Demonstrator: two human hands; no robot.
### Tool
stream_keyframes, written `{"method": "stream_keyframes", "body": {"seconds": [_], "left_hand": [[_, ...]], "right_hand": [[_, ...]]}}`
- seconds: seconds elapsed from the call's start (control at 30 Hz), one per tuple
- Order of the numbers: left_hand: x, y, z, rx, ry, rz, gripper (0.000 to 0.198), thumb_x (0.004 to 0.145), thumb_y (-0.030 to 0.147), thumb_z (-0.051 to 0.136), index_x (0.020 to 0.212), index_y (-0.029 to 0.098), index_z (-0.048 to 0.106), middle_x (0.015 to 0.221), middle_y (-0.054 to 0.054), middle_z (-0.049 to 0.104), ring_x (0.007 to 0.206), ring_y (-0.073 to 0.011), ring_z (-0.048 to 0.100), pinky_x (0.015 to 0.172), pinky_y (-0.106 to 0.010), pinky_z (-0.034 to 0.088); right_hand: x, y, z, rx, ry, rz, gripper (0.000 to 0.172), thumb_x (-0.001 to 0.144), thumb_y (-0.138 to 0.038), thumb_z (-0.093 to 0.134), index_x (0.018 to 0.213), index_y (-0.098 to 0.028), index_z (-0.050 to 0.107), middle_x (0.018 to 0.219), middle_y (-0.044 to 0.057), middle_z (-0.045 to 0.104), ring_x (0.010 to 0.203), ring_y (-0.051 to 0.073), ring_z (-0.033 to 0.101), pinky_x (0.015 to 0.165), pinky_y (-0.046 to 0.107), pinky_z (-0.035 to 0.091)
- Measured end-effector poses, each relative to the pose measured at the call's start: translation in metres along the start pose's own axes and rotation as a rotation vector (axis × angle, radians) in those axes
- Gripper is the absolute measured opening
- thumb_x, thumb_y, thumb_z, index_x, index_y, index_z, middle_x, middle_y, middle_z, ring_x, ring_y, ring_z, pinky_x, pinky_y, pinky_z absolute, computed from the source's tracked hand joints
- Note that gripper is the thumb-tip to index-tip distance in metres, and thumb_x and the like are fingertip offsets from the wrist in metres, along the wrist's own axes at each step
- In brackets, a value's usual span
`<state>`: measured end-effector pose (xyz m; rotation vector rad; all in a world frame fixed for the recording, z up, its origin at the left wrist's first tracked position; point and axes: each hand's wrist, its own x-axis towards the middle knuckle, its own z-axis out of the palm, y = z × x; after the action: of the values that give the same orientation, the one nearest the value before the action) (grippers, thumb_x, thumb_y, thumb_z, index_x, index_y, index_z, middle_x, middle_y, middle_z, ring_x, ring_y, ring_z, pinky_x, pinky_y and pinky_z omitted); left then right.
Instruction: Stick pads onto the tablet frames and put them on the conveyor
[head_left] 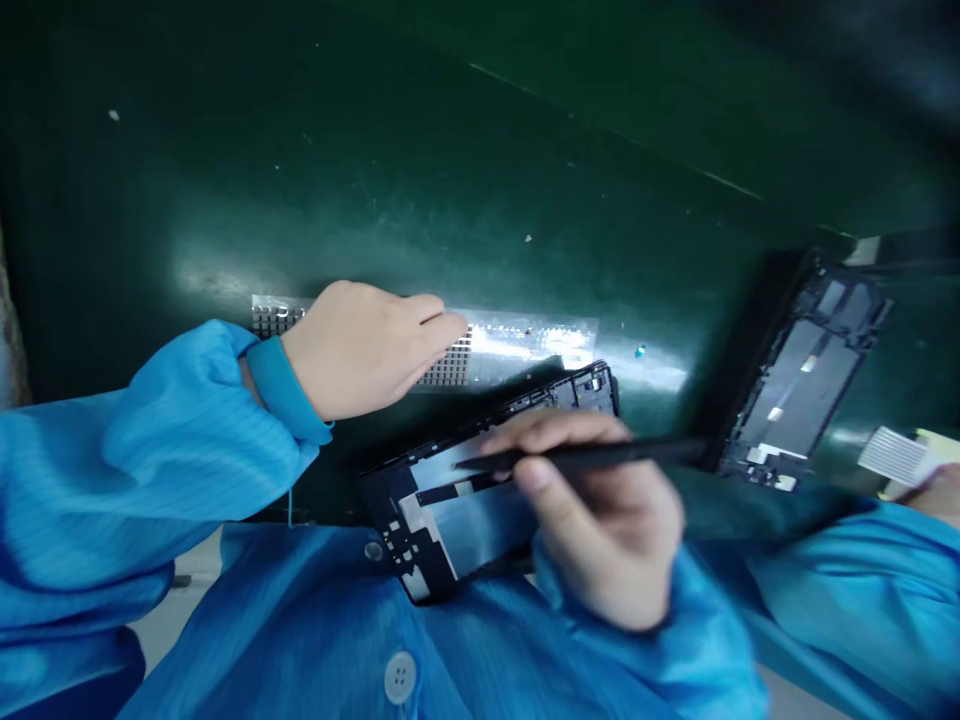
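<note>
My left hand [360, 350] lies over a clear plastic strip [525, 335] with rows of small dark square pads. Its fingers are close together and bent down onto the strip, and the fingertips are partly hidden. Black tweezers [592, 457] are gripped in my right hand [607, 530], their tip pointing left. Below that tip, an opened phone body [480, 535] lies tilted near my front, black with a grey-blue inner plate and white patches. My right hand covers part of it. Whether the tip touches the phone or holds a pad, I cannot tell.
A second opened phone body [810, 375] stands at the right on the green table [390, 170]. Nearby are a white ribbed piece [892, 455] and another person's hand [937, 495] with a blue sleeve [877, 590]. Small specks dot the tabletop.
</note>
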<state>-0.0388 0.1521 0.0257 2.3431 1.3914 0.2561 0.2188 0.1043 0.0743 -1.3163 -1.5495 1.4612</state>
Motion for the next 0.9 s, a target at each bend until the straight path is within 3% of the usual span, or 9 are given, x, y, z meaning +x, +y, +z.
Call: {"method": "stream_keyframes", "body": {"seconds": [0.1, 0.17, 0.27, 0.37, 0.53, 0.63, 0.73, 0.83, 0.9], "left_hand": [[-0.001, -0.001, 0.002, -0.055, 0.012, 0.010, 0.038, 0.119, 0.031, 0.049, 0.131, 0.020, 0.083, 0.109, -0.005, 0.077, 0.092, -0.0245, 0.081, 0.086, -0.038, 0.054], [0.000, -0.002, 0.002, -0.044, 0.002, 0.022, 0.042, 0.120, 0.030, 0.045, 0.136, 0.017, 0.082, 0.112, -0.006, 0.077, 0.096, -0.0262, 0.083, 0.088, -0.040, 0.055], [0.001, 0.000, 0.000, 0.005, -0.015, 0.034, 0.048, 0.121, 0.029, 0.039, 0.140, 0.014, 0.080, 0.113, -0.007, 0.077, 0.097, -0.0269, 0.084, 0.086, -0.039, 0.053], [0.004, 0.004, -0.006, 0.051, -0.027, 0.026, 0.041, 0.120, 0.028, 0.047, 0.138, 0.018, 0.082, 0.112, -0.009, 0.082, 0.092, -0.0243, 0.082, 0.078, -0.033, 0.049], [0.006, 0.010, -0.016, 0.119, -0.111, -0.025, 0.040, 0.118, 0.028, 0.051, 0.141, 0.024, 0.083, 0.114, -0.012, 0.086, 0.087, -0.0265, 0.078, 0.067, -0.037, 0.041], [0.006, 0.010, -0.017, 0.128, -0.134, -0.046, 0.044, 0.120, 0.031, 0.046, 0.141, 0.026, 0.083, 0.114, -0.011, 0.086, 0.087, -0.0270, 0.078, 0.067, -0.038, 0.042], [0.005, 0.009, -0.016, 0.147, -0.129, -0.047, 0.045, 0.121, 0.033, 0.043, 0.142, 0.027, 0.083, 0.115, -0.010, 0.086, 0.089, -0.0266, 0.078, 0.068, -0.037, 0.042], [0.004, 0.008, -0.015, 0.160, -0.118, -0.045, 0.044, 0.121, 0.034, 0.045, 0.145, 0.028, 0.081, 0.119, -0.010, 0.087, 0.089, -0.0258, 0.079, 0.067, -0.036, 0.041], [0.004, 0.007, -0.015, 0.164, -0.125, -0.047, 0.043, 0.121, 0.035, 0.046, 0.147, 0.028, 0.080, 0.118, -0.010, 0.087, 0.089, -0.0260, 0.079, 0.065, -0.036, 0.040]], "right_hand": [[-0.040, 0.020, 0.035, 0.033, 0.165, -0.155, 0.011, 0.117, -0.030, 0.073, 0.124, -0.038, 0.071, 0.103, 0.003, 0.085, 0.092, 0.029, 0.084, 0.094, 0.058, 0.075], [-0.044, 0.030, 0.045, 0.029, 0.165, -0.231, 0.018, 0.115, -0.024, 0.071, 0.125, -0.038, 0.070, 0.104, 0.003, 0.085, 0.091, 0.029, 0.084, 0.094, 0.059, 0.074], [-0.036, 0.036, 0.045, -0.041, 0.106, -0.256, 0.027, 0.112, -0.016, 0.071, 0.127, -0.038, 0.068, 0.109, 0.005, 0.087, 0.096, 0.030, 0.085, 0.094, 0.059, 0.074], [-0.032, 0.036, 0.040, -0.108, 0.073, -0.328, 0.036, 0.106, -0.006, 0.072, 0.129, -0.033, 0.067, 0.110, 0.005, 0.087, 0.098, 0.028, 0.087, 0.095, 0.056, 0.075], [-0.029, 0.018, 0.028, -0.218, -0.027, -0.389, 0.044, 0.098, 0.003, 0.078, 0.130, -0.026, 0.069, 0.114, 0.007, 0.087, 0.105, 0.025, 0.088, 0.095, 0.044, 0.076], [0.005, -0.001, 0.001, -0.297, -0.118, -0.279, 0.032, 0.105, -0.007, 0.084, 0.129, -0.028, 0.076, 0.122, 0.007, 0.091, 0.113, 0.026, 0.090, 0.099, 0.043, 0.077], [0.066, -0.007, -0.031, -0.360, -0.149, -0.248, 0.011, 0.109, -0.030, 0.091, 0.120, -0.031, 0.085, 0.123, 0.005, 0.093, 0.118, 0.028, 0.091, 0.113, 0.049, 0.074], [0.119, 0.001, -0.050, -0.293, -0.285, -0.241, 0.025, 0.106, -0.053, 0.094, 0.114, -0.030, 0.088, 0.118, 0.006, 0.092, 0.115, 0.029, 0.091, 0.110, 0.049, 0.076], [0.135, 0.009, -0.053, -0.241, -0.368, -0.220, 0.033, 0.105, -0.060, 0.094, 0.115, -0.030, 0.087, 0.116, 0.006, 0.093, 0.114, 0.029, 0.091, 0.107, 0.047, 0.077]]}}
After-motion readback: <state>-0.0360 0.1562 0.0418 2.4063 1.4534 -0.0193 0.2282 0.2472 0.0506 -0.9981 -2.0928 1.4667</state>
